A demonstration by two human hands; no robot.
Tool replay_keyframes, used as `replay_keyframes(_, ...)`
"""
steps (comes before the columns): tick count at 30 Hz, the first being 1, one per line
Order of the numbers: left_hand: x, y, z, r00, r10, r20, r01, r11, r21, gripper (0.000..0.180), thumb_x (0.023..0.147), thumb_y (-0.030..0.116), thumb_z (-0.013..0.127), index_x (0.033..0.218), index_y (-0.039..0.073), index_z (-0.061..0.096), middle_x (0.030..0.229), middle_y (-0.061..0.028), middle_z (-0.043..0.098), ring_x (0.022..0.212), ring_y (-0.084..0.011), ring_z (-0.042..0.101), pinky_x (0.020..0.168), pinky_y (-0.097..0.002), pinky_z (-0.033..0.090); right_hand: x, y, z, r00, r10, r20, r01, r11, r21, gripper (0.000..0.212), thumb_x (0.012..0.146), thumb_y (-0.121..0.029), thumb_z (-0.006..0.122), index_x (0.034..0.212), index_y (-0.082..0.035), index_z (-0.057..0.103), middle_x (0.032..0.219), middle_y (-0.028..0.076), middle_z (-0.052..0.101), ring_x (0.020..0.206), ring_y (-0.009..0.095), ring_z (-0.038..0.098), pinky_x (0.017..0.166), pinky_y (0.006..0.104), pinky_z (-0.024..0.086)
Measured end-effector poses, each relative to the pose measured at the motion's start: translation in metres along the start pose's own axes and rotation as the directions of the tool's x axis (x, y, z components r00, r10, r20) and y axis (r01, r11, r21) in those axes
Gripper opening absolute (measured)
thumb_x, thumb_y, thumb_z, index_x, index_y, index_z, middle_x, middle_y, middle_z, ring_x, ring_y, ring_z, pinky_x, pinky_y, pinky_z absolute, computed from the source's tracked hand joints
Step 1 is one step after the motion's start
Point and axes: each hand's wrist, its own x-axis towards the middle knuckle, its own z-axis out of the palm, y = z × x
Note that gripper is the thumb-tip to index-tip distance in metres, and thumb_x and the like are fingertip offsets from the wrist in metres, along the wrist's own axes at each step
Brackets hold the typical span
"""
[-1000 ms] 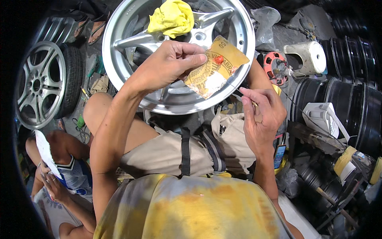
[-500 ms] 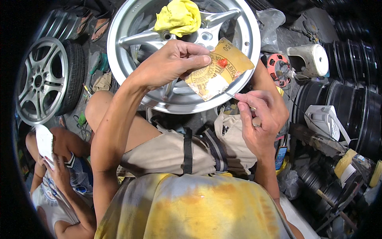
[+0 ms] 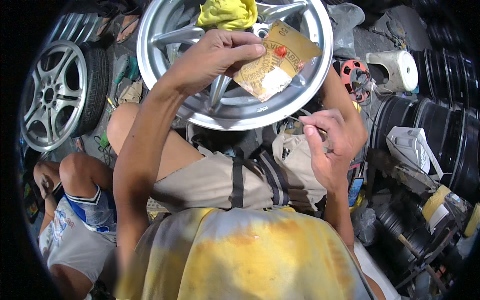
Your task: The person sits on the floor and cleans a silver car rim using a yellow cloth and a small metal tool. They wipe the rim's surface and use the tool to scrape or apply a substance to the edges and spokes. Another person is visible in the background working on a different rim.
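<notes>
1. The left hand [image 3: 220,57] pinches, thumb against forefinger, the left edge of the sandpaper piece [image 3: 295,62], which is over the silver alloy wheel [image 3: 220,120].
2. The right hand [image 3: 330,137] is half curled around a thin metal tool [image 3: 295,119]; its tip stays apart from the sandpaper piece.
3. Because only one edge is held, a tilt could perhaps let white paste [image 3: 274,82] or the red dab [image 3: 281,51] slide onto the silver alloy wheel.

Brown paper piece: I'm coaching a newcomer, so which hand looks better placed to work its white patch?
Probably the right hand: it holds a thin tool, its tip near the brown paper piece. The left hand is occupied, pinching that piece over the wheel rim.
</notes>
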Motion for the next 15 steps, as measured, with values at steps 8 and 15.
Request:
replay_keyframes(8,-0.005,0.002,0.011,0.985,-0.091,-0.145,0.084,0.995,-0.056,0.030,0.099,0.025,0.073,0.117,0.002,0.075,0.103,-0.0040,0.075,0.086,-0.0088,0.069,0.074,-0.0252,0.058,-0.006,0.015,0.003,0.987,0.149,-0.065,-0.116,0.924,0.365,0.014,0.103,-0.007,0.061,0.112,0.003,0.065,0.094,0.007,0.065,0.074,0.009,0.059,0.064,0.0241,0.049)
replay_keyframes(15,-0.018,0.001,0.035,0.963,-0.217,-0.158,0.146,0.918,-0.369,0.033,0.091,0.001,0.076,0.120,-0.009,0.063,0.111,-0.0141,0.069,0.096,-0.0205,0.074,0.086,-0.0261,0.066,-0.007,0.009,0.010,0.979,0.161,-0.123,-0.105,0.921,0.374,0.016,0.104,-0.009,0.062,0.114,0.003,0.064,0.096,0.005,0.065,0.082,0.008,0.059,0.072,0.0233,0.049)
